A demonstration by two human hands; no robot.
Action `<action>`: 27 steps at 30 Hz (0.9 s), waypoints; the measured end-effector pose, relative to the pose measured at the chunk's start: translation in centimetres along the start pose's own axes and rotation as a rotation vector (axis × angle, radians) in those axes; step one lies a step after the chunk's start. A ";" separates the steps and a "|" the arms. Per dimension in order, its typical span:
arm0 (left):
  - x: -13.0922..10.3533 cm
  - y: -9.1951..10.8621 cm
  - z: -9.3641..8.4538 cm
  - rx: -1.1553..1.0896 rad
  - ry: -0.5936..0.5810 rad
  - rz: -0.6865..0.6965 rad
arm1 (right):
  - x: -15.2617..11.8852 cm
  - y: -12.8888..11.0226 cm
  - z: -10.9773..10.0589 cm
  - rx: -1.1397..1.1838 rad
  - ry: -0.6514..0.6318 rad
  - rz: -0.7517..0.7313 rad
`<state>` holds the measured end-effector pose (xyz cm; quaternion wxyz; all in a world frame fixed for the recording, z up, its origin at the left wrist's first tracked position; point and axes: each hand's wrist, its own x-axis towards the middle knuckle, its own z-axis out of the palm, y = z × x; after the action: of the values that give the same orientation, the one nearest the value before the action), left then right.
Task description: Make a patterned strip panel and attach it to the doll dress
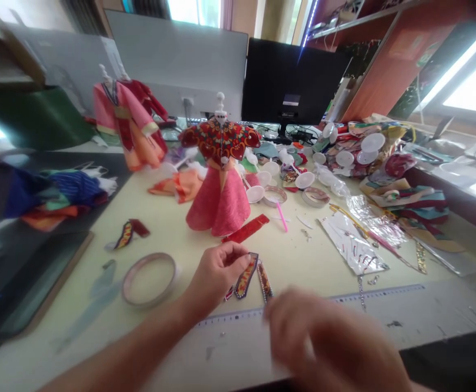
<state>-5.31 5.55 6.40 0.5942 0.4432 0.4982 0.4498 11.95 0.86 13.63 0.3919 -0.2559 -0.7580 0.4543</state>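
My left hand (223, 267) is closed at the table's middle, thumb and finger pinched at the top end of a patterned strip (246, 279) with a dark, beaded edge. A second beaded strip (264, 280) lies just to the right of it. My right hand (303, 332) is blurred by motion at the lower right, near that second strip's lower end; its fingers are smeared and I cannot make out what they hold. Beyond my left hand lies a flat red strip (248, 228). Behind it stands a small dress form with a patterned red top (221, 142) and pink skirt (219, 201).
A tape roll (149, 279) lies left of my left hand, with a dark tray (29, 288) farther left. A ruler (376, 294) crosses the front. At right are a white card (354, 243) and piled fabric (417, 201). Monitors (295, 81) stand behind.
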 end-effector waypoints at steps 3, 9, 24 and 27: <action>0.0 0.2 0.1 0.000 -0.008 -0.005 | 2.8 4.3 -1.7 -0.185 0.261 0.160; 0.1 0.1 0.1 0.051 -0.007 0.043 | 4.5 8.6 -1.9 -0.225 0.055 0.323; 0.3 -0.6 0.1 0.113 -0.057 -0.005 | 4.0 10.3 -1.3 -0.070 0.042 0.406; 0.3 -0.6 0.0 0.137 -0.050 0.002 | 4.0 10.0 -1.1 -0.107 0.030 0.382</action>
<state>-5.19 5.75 5.70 0.5741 0.4944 0.5124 0.4043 10.98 8.93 6.53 0.2957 -0.4222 -0.7129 0.4755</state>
